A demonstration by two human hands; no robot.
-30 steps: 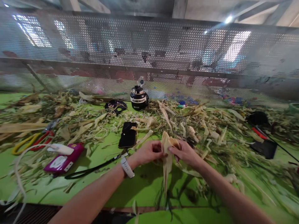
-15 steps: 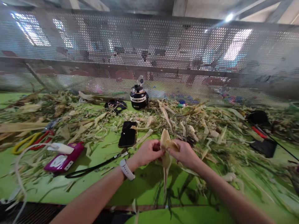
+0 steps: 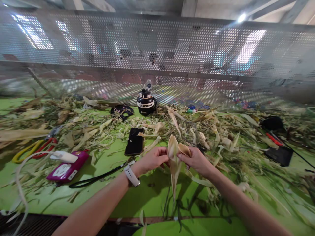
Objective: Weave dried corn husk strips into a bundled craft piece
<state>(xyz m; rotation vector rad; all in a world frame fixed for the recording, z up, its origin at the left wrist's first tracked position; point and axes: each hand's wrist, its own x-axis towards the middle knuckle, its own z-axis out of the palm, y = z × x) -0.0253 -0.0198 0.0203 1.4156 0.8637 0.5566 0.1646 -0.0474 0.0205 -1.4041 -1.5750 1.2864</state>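
Observation:
Both my hands meet over the green table [image 3: 147,200], pinching one dry corn husk [image 3: 174,160]. My left hand [image 3: 154,159], with a white watch on the wrist, grips the husk's left edge. My right hand [image 3: 195,160] grips its right, curled-over flap. The pale tan husk stands upright between the fingers and its long pointed tail hangs down toward the table. Loose husk strips lie all around the hands.
A black phone [image 3: 135,146] lies just beyond my left hand. Farther back stands a black jar [image 3: 146,102] before a perforated metal screen [image 3: 157,59]. A pink device [image 3: 67,169], cords and red-yellow handles [image 3: 34,149] lie left; dark tools [image 3: 279,154] right.
The husk has shifted slightly between my fingers and its top flap has spread a little wider. Both hands stay in nearly the same place.

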